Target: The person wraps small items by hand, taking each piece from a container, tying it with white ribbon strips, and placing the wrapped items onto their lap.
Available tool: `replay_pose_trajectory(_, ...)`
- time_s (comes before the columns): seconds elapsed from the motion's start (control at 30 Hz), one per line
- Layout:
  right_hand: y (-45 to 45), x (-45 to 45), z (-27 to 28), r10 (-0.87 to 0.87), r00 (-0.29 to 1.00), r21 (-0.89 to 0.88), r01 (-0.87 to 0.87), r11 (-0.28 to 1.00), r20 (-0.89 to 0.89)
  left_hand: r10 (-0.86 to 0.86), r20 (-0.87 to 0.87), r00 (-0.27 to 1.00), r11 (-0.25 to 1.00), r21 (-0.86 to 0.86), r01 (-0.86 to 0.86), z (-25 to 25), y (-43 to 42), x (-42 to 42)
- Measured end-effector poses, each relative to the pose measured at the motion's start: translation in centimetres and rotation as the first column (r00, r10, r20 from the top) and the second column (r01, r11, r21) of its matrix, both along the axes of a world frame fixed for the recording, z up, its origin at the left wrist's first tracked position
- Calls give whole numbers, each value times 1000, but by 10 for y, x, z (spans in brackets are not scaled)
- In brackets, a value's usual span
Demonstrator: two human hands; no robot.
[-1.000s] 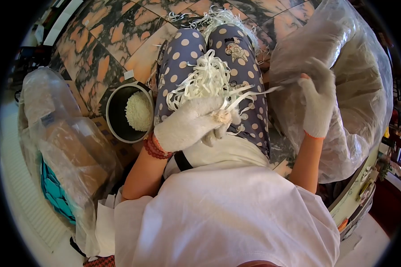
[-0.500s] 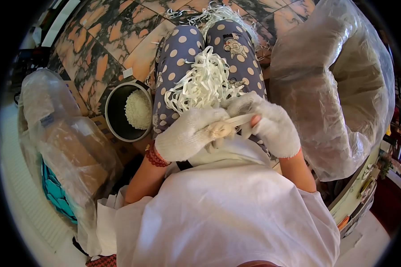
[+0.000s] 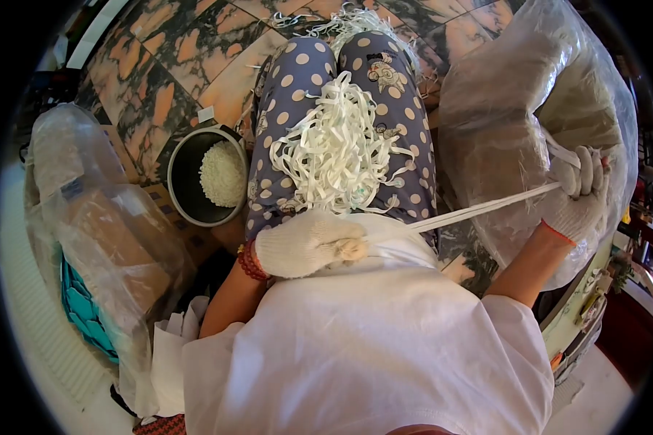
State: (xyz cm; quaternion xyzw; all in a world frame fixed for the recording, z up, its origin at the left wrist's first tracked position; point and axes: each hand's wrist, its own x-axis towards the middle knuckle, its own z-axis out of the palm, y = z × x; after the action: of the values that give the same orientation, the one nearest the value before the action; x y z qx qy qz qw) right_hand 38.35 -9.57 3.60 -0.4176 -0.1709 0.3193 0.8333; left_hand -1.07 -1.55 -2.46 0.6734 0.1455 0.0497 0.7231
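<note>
Both my hands wear white knit gloves with some fingertips bare. My right hand is out to the right in front of the plastic-covered bin, its fingers curled closed around a white ribbon. The ribbon runs in a straight, taut line down toward my left hand, which is closed low at my waist. Near my left fingertips the ribbon blends into my white shirt. A tangled heap of white ribbons lies on my lap, over polka-dot trousers.
A dark pot holding white grains stands left of my knees. The large bin lined with clear plastic is at the right. Plastic-wrapped cardboard and teal pieces are at the left. More ribbons lie on the floor beyond my knees.
My right hand has moved from beside my left hand far out to the right, drawing the ribbon out long. My left hand has come slightly down toward my waist.
</note>
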Motion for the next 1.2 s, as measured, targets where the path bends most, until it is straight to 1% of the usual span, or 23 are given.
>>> replay_pose_trajectory(0.07,2,6,4,-146,975,-56,157,986,170,-36,21,999,993,-114,39,-3,-1,-4)
replay_pose_trajectory(0.1,11,-10,17,-237,902,-157,310,938,361,-52,-75,996,986,-164,39,1,1,-3)
replay_pose_trajectory(0.17,14,-4,22,27,936,-74,-1,997,351,-95,-258,961,966,-257,27,15,12,0)
replay_pose_trajectory(0.2,9,24,15,403,889,162,-439,884,216,-103,-239,965,938,-345,14,5,13,-3)
replay_pose_trajectory(0.27,4,20,10,640,764,430,-607,668,85,-123,-205,971,856,-517,0,-23,11,-12)
replay_pose_trajectory(0.37,17,-104,18,414,910,213,-397,893,-39,109,-27,994,940,-322,-112,-14,8,6)
replay_pose_trajectory(0.43,16,-136,12,397,903,144,-376,915,-164,231,14,973,888,-412,-205,-18,1,19)
replay_pose_trajectory(0.47,17,-137,9,482,855,220,-441,870,-194,292,27,956,855,-454,-249,-19,-2,21)
replay_pose_trajectory(0.5,18,-138,6,564,797,290,-499,817,-218,264,-7,965,786,-578,-219,-18,-5,20)
replay_pose_trajectory(0.6,34,-125,41,748,663,453,-664,595,-12,313,-91,945,734,-608,-302,-24,-5,21)
replay_pose_trajectory(0.67,28,-114,62,711,700,471,-650,597,66,316,-100,944,761,-567,-315,-33,-5,23)
replay_pose_trajectory(0.73,20,-103,73,618,775,542,-578,609,131,361,-103,927,712,-611,-346,-35,-7,25)
replay_pose_trajectory(0.8,16,-91,72,416,876,494,-481,724,244,437,-117,892,574,-727,-376,-30,-10,26)
replay_pose_trajectory(0.87,14,-82,58,138,879,319,-306,897,456,393,-250,885,660,-593,-461,-15,-5,19)
replay_pose_trajectory(0.9,16,-87,49,179,782,38,-251,967,597,376,-316,871,702,-516,-490,-10,-2,15)
replay_pose_trajectory(0.93,18,-98,38,261,665,-232,-134,963,700,366,-246,898,708,-553,-440,-11,0,11)
replay_pose_trajectory(0.97,21,-113,25,373,542,-463,35,885,753,352,-174,920,713,-587,-384,-12,3,9)
replay_pose_trajectory(1.0,25,-126,11,502,427,-628,236,741,752,338,-99,936,719,-615,-324,-13,4,8)
replay_pose_trajectory(1.03,32,-140,-8,594,406,-688,134,713,694,378,-90,921,732,-579,-358,-10,5,10)
replay_pose_trajectory(1.07,34,-143,-42,584,338,-645,102,757,738,421,-81,904,742,-542,-394,-4,5,13)
replay_pose_trajectory(1.13,37,-157,-73,600,154,-619,239,748,785,497,-11,868,760,-478,-441,-2,3,20)
replay_pose_trajectory(1.17,35,-157,-79,608,126,-619,250,745,784,526,49,849,771,-449,-452,-6,4,25)
replay_pose_trajectory(1.2,35,-154,-83,614,96,-615,261,744,784,524,79,848,823,-305,-480,-9,6,29)
